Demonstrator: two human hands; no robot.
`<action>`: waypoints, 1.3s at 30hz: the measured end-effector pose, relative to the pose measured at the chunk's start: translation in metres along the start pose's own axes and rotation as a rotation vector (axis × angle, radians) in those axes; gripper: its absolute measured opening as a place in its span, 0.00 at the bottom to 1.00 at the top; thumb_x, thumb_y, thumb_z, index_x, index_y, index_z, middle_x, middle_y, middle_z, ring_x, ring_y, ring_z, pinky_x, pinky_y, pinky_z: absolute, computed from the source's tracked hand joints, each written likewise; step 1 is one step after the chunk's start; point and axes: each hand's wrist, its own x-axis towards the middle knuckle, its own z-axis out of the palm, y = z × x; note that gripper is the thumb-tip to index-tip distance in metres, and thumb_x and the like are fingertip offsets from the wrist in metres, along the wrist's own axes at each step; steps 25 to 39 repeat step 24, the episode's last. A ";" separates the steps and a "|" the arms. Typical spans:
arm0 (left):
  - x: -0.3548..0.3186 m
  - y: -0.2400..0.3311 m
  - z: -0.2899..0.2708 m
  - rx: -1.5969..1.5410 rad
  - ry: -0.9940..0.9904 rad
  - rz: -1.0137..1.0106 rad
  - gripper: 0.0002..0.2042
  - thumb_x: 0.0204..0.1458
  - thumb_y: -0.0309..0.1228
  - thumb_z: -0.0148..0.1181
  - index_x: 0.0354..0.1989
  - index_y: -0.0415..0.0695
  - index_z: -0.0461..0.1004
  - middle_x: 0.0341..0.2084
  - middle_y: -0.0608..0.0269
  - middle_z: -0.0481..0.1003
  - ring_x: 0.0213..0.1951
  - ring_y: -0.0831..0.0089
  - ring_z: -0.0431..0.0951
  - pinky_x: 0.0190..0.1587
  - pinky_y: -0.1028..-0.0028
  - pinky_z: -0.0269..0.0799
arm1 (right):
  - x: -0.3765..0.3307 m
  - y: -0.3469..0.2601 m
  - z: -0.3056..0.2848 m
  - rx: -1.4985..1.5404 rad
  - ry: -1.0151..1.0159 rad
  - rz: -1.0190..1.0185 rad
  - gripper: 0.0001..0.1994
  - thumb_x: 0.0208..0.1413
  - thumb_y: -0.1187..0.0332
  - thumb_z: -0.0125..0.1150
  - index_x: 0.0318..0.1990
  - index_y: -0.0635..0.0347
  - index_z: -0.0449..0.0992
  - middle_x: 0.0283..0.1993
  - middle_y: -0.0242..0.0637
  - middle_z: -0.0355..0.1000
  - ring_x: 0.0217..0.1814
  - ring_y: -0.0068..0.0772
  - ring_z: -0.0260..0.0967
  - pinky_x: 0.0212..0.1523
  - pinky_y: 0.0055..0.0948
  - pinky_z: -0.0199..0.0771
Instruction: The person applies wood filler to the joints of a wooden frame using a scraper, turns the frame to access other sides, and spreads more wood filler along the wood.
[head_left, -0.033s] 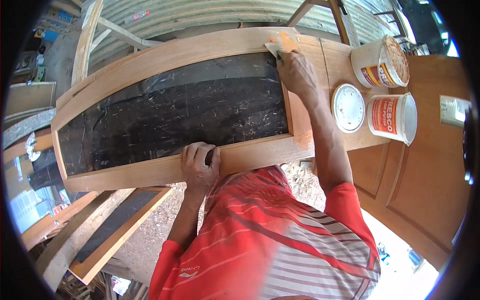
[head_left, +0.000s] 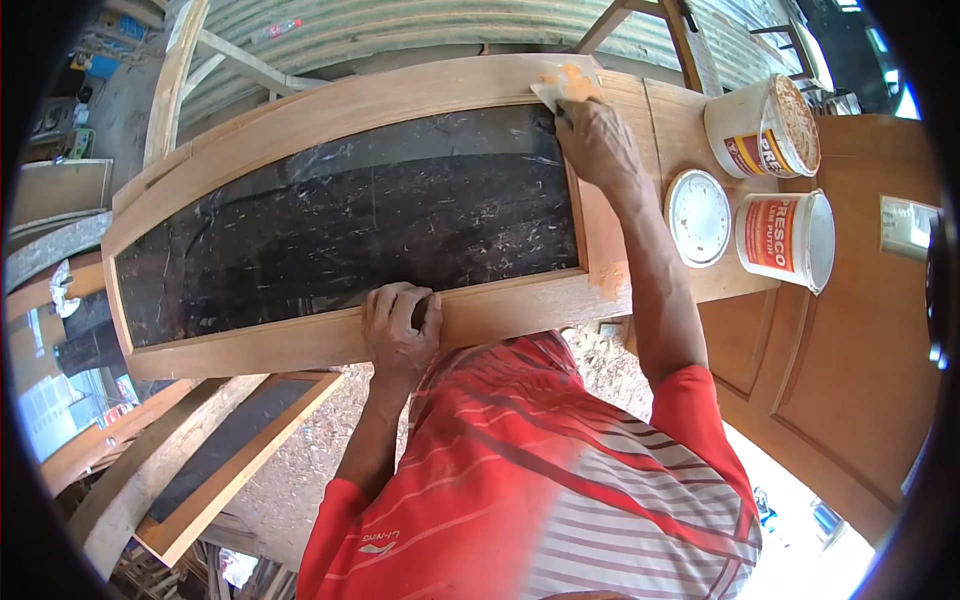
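Observation:
A wooden frame [head_left: 320, 118] with a dark inset panel [head_left: 350, 220] lies flat in front of me. My right hand [head_left: 602, 150] is closed around a putty knife [head_left: 549, 97] at the frame's far right corner. Its pale blade rests beside a smeared patch of orange putty [head_left: 573, 82]. The fingers of my left hand [head_left: 400, 330] curl over the near rail, gripping it. A dark spot shows between thumb and fingers; I cannot tell whether it is a shadow or a thing. A second orange putty patch [head_left: 607, 282] marks the near right corner.
To the right stand a putty-crusted bucket [head_left: 735, 125] and a white bucket with a red label [head_left: 780, 232]. A round white lid [head_left: 698, 218] lies beside them. A panelled wooden door [head_left: 850, 330] is farther right. Another frame [head_left: 235, 455] leans at lower left, near a thick plank [head_left: 150, 465].

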 end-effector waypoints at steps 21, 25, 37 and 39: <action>-0.009 -0.001 0.002 0.052 -0.032 -0.001 0.06 0.54 0.30 0.69 0.37 0.44 0.81 0.37 0.57 0.78 0.44 0.57 0.78 0.51 0.58 0.73 | -0.047 0.019 -0.064 0.092 -0.166 -0.067 0.17 0.66 0.60 0.58 0.56 0.59 0.81 0.37 0.56 0.79 0.37 0.57 0.78 0.42 0.46 0.76; -0.009 -0.002 0.000 0.068 -0.101 0.110 0.14 0.52 0.37 0.71 0.46 0.46 0.82 0.43 0.54 0.77 0.48 0.55 0.77 0.54 0.57 0.71 | -0.112 0.031 -0.066 0.277 -0.052 0.062 0.20 0.67 0.61 0.60 0.63 0.53 0.79 0.47 0.54 0.83 0.46 0.41 0.83 0.52 0.40 0.79; -0.009 -0.002 0.000 0.068 -0.101 0.110 0.14 0.52 0.37 0.71 0.46 0.46 0.82 0.43 0.54 0.77 0.48 0.55 0.77 0.54 0.57 0.71 | -0.112 0.031 -0.066 0.277 -0.052 0.062 0.20 0.67 0.61 0.60 0.63 0.53 0.79 0.47 0.54 0.83 0.46 0.41 0.83 0.52 0.40 0.79; -0.009 -0.002 0.000 0.068 -0.101 0.110 0.14 0.52 0.37 0.71 0.46 0.46 0.82 0.43 0.54 0.77 0.48 0.55 0.77 0.54 0.57 0.71 | -0.112 0.031 -0.066 0.277 -0.052 0.062 0.20 0.67 0.61 0.60 0.63 0.53 0.79 0.47 0.54 0.83 0.46 0.41 0.83 0.52 0.40 0.79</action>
